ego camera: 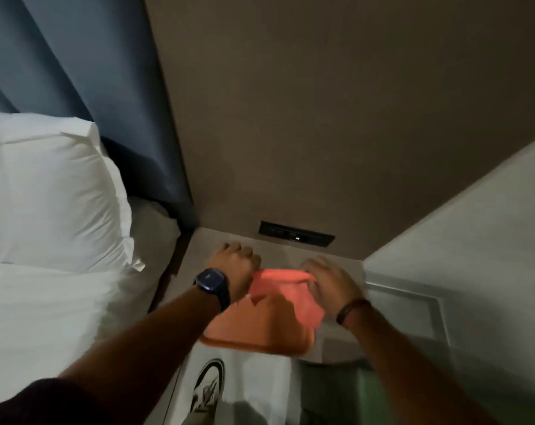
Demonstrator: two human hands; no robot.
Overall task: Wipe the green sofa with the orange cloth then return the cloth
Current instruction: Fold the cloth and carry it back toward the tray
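Here, shoe [209, 384]: on the floor below the cloth.
Orange cloth [266, 314]: held up between both hands, hanging over the nightstand's [278, 251] front edge.
Left hand [237, 265]: fist closed on the cloth's left top corner.
Right hand [330, 280]: fingers pinching the right top corner.
Outlet panel [296, 234]: on the wall beyond.

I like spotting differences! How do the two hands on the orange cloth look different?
The left hand has a dark blue watch on its wrist; the right hand has a thin dark band. The left hand is curled into a fist at the top edge of the orange cloth; the right hand's fingers are spread wider. Both grip that same top edge.
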